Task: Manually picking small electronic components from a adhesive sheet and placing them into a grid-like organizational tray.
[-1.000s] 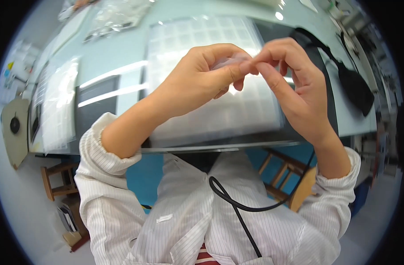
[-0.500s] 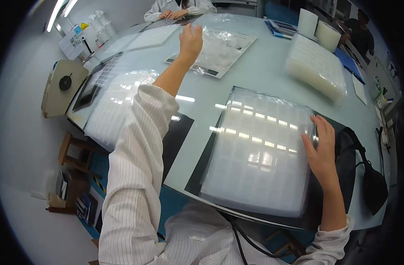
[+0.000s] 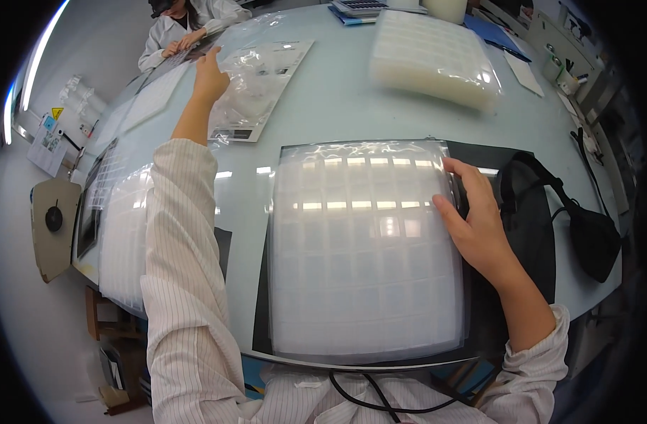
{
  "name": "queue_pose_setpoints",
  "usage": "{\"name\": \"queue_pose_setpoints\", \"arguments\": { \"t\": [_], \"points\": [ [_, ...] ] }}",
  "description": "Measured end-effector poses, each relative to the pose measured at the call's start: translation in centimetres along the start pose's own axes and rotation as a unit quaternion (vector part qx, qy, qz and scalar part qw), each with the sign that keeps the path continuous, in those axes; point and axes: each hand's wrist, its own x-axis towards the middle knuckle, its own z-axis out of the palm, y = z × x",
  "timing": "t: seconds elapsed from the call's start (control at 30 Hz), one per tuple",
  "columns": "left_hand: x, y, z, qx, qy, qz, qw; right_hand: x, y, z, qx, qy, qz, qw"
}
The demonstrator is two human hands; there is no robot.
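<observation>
A stack of clear plastic sheets (image 3: 366, 275) with a grid of square pockets lies in front of me on a black mat (image 3: 263, 321). At its right edge rests my right hand (image 3: 475, 222), thumb and fingers spread apart and touching the top sheets. My left hand (image 3: 210, 79) is stretched far forward, its fingers curled closed beside a crumpled clear plastic bag (image 3: 242, 88). Whatever those fingers pinch, if anything, is too small to make out. Under the bag is a printed white sheet (image 3: 284, 67).
A thick wrapped stack of gridded trays (image 3: 429, 60) stands at the far right. More clear gridded sheets (image 3: 122, 240) lie left of my forearm. A black face mask or pouch with straps (image 3: 585, 237) sits at right. A co-worker's hands (image 3: 185, 42) work at the far left.
The view has turned rightward, so the table's things sit further left in it. My left hand stays near the plastic bag, and my right hand stays at the stack's right edge.
</observation>
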Motion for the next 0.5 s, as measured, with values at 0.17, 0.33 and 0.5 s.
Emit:
{"name": "queue_pose_setpoints", "arguments": {
  "t": [0.17,0.33,0.5],
  "points": [
    [2.4,3.7,-3.9,-0.015,-0.005,0.017,1.0,0.4,0.6,0.0,-0.001,0.012,-0.018,1.0],
    [0.0,10.3,-9.1,0.04,0.228,0.303,0.924,0.5,1.3,-0.1,-0.061,0.048,-0.108,0.991],
    [-10.9,18.6,-17.9,-0.18,-0.16,0.049,0.969,0.3,0.9,1.6,-0.03,0.044,-0.111,0.992]
  ]
}}
